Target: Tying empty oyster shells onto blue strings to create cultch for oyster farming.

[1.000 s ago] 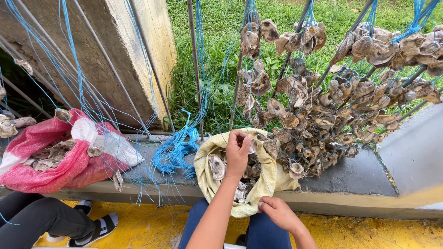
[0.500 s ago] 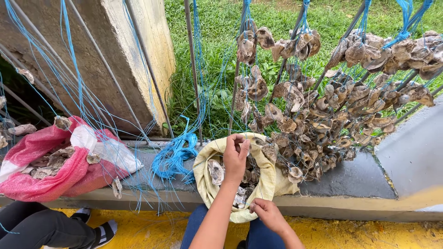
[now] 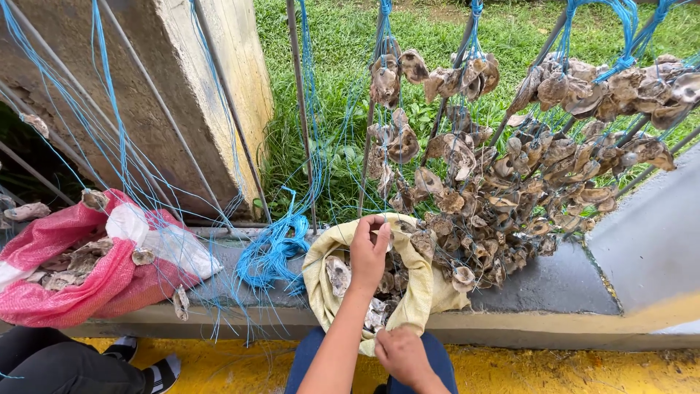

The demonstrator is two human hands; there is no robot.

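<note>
A: Near edge, bottom centre: right hand (image 3: 399,355) is clamped on the lower rim of the yellow sack (image 3: 421,292), pinning it against the lap.

B: Left hand (image 3: 370,252)?

A: Reached into the sack mouth, centre frame, fingers curled round something at the far rim. Can't tell if it's a shell or a line, the hand hides it.

B: Where's the sack sitting?

A: On the concrete ledge (image 3: 554,281), front lip hanging toward the knees. Loose oyster shells (image 3: 339,276) show inside.

B: Risks?

A: My read: let go with the right and the sack may slump and spill. Shell edges look sharp on bare fingers. The blue line bundle (image 3: 271,252) lies just left of the sack and could snag the wrist.

B: Beyond that?

A: Strung shell clusters (image 3: 510,182) hang on the railing (image 3: 300,109), upper right. Red mesh bag (image 3: 73,281) at left, another person's leg (image 3: 65,365) bottom left. Grass (image 3: 335,44) behind.
</note>
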